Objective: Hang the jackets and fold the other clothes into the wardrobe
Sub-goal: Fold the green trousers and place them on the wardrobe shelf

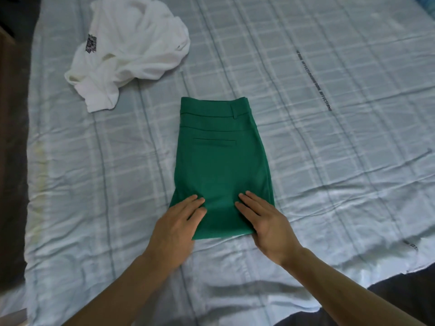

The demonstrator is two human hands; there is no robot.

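Green trousers (219, 158) lie folded into a compact rectangle in the middle of the bed, waistband at the far end and a back pocket facing up. My left hand (175, 228) rests flat on the near left corner of the fold, fingers slightly apart. My right hand (263, 220) lies flat on the near right corner, fingers together and pointing up-left. Both palms press on the cloth without gripping it. A crumpled white T-shirt (129, 50) with a dark printed logo lies at the far left of the bed, apart from the trousers.
The bed is covered with a pale blue checked sheet (329, 161) with a line of dark printed text at the right. A dark floor strip runs along the left edge. Dark fabric shows at the bottom right corner.
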